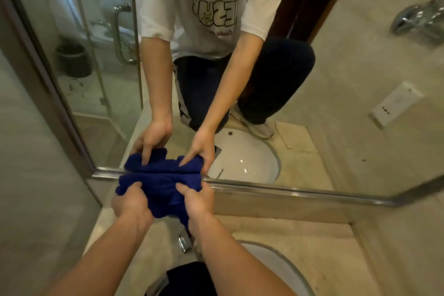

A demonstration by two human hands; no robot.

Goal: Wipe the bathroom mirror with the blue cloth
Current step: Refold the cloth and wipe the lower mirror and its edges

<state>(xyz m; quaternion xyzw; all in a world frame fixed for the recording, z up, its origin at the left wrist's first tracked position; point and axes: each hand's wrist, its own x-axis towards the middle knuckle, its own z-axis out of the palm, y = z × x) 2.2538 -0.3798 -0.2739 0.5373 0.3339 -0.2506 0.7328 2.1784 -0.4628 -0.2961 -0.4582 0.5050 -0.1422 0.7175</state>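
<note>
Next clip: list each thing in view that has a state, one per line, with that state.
Cloth: bunched, pressed against the mirror's bottom edge.
Left hand: grips the cloth's left side.
Right hand: grips the cloth's right side.
Mirror: reflects the person crouching on the counter.
Sink: no water visible in it.
Faucet: no water running from it.

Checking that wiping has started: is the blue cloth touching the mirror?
Touching. In the head view the blue cloth meets its own reflection with no gap at the mirror's bottom edge.
</note>
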